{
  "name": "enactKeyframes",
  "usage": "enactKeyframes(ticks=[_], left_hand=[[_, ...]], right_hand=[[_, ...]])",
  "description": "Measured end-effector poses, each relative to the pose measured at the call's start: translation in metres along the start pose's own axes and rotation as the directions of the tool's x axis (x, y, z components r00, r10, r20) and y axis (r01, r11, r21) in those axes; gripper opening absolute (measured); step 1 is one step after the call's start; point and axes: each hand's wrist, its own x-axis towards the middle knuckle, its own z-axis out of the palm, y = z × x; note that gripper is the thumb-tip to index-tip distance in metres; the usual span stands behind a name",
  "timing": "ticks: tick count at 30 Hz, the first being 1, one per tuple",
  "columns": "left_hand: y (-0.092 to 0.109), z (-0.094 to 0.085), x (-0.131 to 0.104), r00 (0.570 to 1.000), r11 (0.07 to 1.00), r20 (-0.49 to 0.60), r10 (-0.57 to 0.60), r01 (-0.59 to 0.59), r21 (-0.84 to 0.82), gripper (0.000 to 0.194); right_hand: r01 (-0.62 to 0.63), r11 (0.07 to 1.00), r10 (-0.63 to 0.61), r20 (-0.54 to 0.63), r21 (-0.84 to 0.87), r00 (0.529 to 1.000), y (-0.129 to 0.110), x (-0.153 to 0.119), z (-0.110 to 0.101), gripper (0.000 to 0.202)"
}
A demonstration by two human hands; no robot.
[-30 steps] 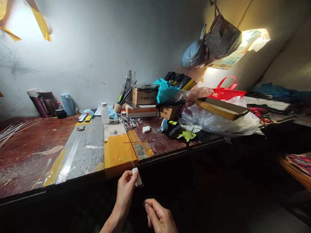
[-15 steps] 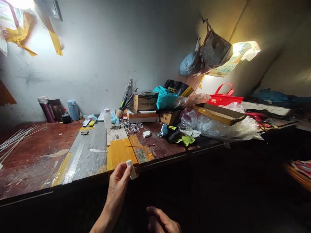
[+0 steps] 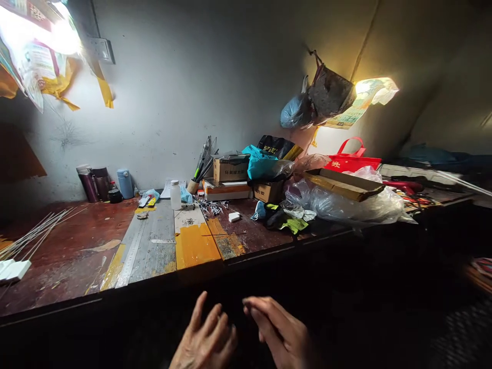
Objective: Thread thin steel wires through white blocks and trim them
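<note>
Low in front of the bench edge, my left hand (image 3: 209,335) is open, its fingers apart and slightly curled, with nothing visible in it. Beside it on the right, my right hand (image 3: 279,328) has thumb and forefinger pinched together. Whatever sits at those fingertips is too small and dark to make out. The hands do not touch each other or the bench. On the bench beyond lie a white block (image 3: 233,217), a yellow-taped strip (image 3: 198,248), a thin dark rod (image 3: 223,234) and a small pile of metal bits (image 3: 188,221).
A white bottle (image 3: 176,196), a long ruler (image 3: 132,256) and a short ruler (image 3: 163,241) are on the bench (image 3: 77,241). White blocks (image 3: 17,270) and thin rods (image 3: 42,228) occupy the left. Cardboard boxes (image 3: 230,169), plastic bags (image 3: 346,207) and gloves (image 3: 292,225) crowd the right.
The white piece my left hand held is no longer visible, and that hand has opened and lowered. My right hand has risen and come into fuller view. The view has shifted left.
</note>
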Motion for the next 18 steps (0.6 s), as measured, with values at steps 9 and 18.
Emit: enactKeyframes(ticks=[9, 18], left_hand=[[0.026, 0.045, -0.008, 0.981, 0.987, -0.178, 0.078, -0.101, -0.127, 0.017], [0.022, 0.06, -0.016, 0.462, -0.461, 0.777, -0.428, 0.628, -0.627, 0.038]], right_hand=[[-0.262, 0.956, 0.138, 0.592, 0.13, 0.794, 0.007, 0.094, 0.015, 0.026], [-0.325, 0.921, 0.164, 0.541, 0.216, 0.825, 0.029, 0.136, 0.008, 0.033]])
